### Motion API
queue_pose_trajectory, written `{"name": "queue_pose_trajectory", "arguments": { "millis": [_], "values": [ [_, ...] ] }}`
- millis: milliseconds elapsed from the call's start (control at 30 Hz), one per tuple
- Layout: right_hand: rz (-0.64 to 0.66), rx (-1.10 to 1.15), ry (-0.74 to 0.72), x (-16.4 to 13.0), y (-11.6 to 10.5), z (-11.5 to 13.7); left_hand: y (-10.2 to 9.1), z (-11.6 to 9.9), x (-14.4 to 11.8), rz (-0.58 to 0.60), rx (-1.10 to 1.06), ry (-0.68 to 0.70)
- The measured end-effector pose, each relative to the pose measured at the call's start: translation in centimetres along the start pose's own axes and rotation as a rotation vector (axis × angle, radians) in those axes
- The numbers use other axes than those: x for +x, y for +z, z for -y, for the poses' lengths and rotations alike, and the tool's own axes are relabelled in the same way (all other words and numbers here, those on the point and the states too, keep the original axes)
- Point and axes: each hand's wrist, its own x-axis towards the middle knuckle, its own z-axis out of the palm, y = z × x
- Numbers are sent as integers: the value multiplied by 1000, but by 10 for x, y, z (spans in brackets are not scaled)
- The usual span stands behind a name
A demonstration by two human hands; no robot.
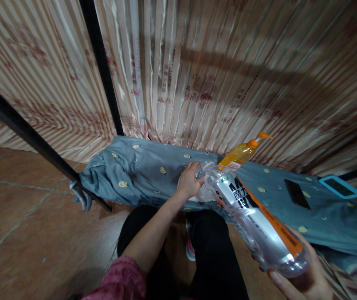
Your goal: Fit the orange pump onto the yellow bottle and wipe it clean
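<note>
A large clear plastic bottle (259, 225) with a silver, black and orange label lies tilted across the view, its neck up and to the left. My right hand (309, 271) is wrapped round its base from below. My left hand (190, 181) is closed at the neck end, with clear plastic between thumb and fingers; whether this is the bottle's neck or a separate piece, I cannot tell. Below that hand, a whitish see-through thing (205, 192) rests on the cloth, partly covered. Just behind the neck stands a pump bottle (237, 154) of orange-yellow liquid.
A grey-blue cloth with yellow prints (147, 166) covers the low bench. On its right part lie a dark phone (297, 194) and a blue-framed tablet (340, 186). Black poles (103, 62) rise at the left. A striped curtain (197, 75) hangs behind.
</note>
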Motion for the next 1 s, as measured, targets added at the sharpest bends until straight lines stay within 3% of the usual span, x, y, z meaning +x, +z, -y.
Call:
{"name": "queue_pose_trajectory", "arguments": {
  "millis": [867, 1000],
  "values": [
    [3, -36, -36, 1, 0, -1, 1, 0, 1, -1, -14, -7],
    [3, 34, 32, 1, 1, -3, 1, 1, 1, -3, -20, -3]
  ]
}}
